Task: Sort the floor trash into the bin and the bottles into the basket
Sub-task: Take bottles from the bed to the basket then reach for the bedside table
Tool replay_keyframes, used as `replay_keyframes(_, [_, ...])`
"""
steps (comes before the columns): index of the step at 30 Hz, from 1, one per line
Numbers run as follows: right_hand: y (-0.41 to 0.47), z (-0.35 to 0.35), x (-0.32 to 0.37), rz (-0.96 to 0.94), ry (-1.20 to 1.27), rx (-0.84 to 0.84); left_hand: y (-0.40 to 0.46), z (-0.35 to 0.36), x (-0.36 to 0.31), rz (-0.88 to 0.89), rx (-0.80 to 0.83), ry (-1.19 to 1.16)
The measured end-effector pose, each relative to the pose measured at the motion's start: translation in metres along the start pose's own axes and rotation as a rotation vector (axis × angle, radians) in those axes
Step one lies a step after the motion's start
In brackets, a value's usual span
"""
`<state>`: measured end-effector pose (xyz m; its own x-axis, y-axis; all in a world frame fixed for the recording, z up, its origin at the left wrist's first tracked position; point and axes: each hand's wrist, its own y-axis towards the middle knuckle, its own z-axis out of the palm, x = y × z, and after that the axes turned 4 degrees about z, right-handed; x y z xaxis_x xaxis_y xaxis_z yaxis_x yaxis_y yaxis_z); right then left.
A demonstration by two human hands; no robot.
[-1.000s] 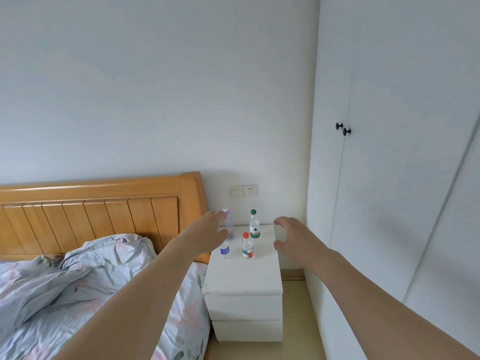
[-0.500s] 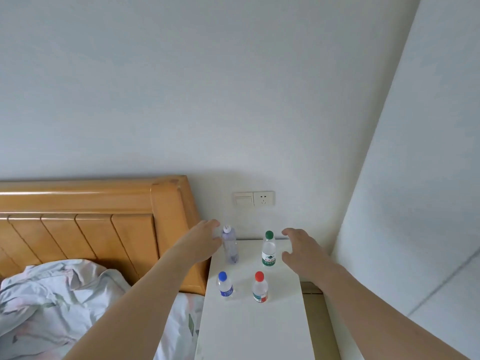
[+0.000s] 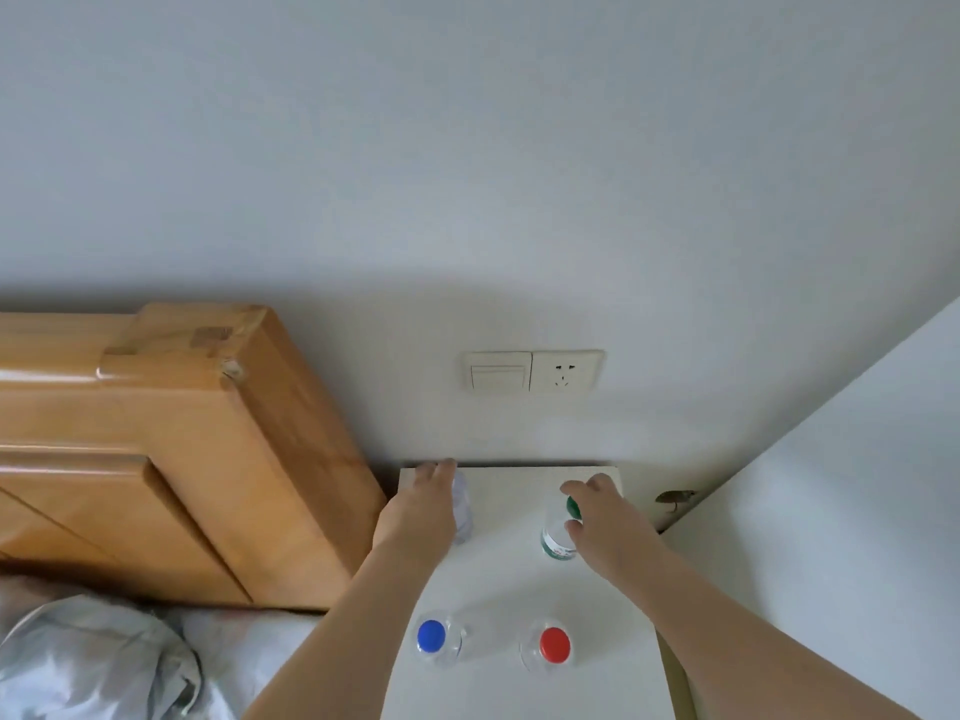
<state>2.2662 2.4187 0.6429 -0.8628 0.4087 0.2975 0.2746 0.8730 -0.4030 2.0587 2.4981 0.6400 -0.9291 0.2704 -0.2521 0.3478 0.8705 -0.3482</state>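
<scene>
Your left hand (image 3: 421, 511) is wrapped around the pale, clear bottle (image 3: 461, 511) at the back left of the white nightstand (image 3: 519, 589), fingers curled over its far side so that most of the bottle is hidden behind your palm. Your right hand (image 3: 602, 517) grips the green-capped bottle (image 3: 558, 537) at the back right, thumb and fingers closing on it just under the cap, with the green-and-white label showing below. Both bottles stand upright on the nightstand top, well apart from each other. Nearer to you, between your forearms, stand two more upright bottles seen almost from above: the blue-capped bottle (image 3: 434, 639) on the left and the red-capped bottle (image 3: 553, 645) on the right, each close beside the forearm that passes it. To your left, the wooden headboard (image 3: 182, 459) rises right beside the nightstand, with rumpled grey bedding (image 3: 93, 662) below it. On the wall behind are a light switch (image 3: 497, 372) and a power socket (image 3: 566, 370) side by side. A white wardrobe panel (image 3: 831, 511) closes in on your right, and a small dark mark (image 3: 675, 497) sits in the corner next to it.
</scene>
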Motion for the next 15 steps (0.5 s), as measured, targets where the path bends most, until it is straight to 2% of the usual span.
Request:
replay_keyframes(4, [0.002, 0.024, -0.004, 0.021, 0.000, -0.060, 0.009, 0.013, 0.012, 0.012, -0.029, 0.100])
replay_keyframes(8, [-0.019, 0.010, 0.008, 0.027, 0.089, -0.136, -0.007, 0.006, 0.017, 0.050, -0.087, 0.203])
replay_keyframes(15, [-0.089, -0.080, 0.057, -0.118, 0.325, -0.382, -0.110, -0.076, -0.008, -0.001, -0.384, -0.141])
